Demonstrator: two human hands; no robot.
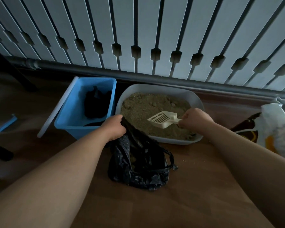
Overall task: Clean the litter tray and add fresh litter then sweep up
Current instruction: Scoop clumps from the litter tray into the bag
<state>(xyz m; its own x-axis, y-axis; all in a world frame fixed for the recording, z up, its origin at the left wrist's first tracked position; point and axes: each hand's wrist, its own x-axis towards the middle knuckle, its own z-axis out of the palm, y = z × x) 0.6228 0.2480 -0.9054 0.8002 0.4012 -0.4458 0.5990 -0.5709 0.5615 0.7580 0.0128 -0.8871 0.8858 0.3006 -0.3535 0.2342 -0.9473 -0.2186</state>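
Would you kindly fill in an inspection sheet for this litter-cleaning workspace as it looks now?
Surface: brown wooden floor, a few litter crumbs near the tray.
Job's things: grey plastic litter tray holding sandy litter; cream slotted plastic scoop above the litter; black plastic bag beside the tray.
Clutter: blue plastic bin with dark contents; white printed sack at right.
Grips: left hand holds the bag's edge; right hand holds the scoop handle.
Cables: nothing seen.
Surroundings: white slatted panel behind.

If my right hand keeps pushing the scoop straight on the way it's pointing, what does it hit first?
Probably the litter: the right hand aims the scoop left across the tray, toward its left wall. Depth is unclear.
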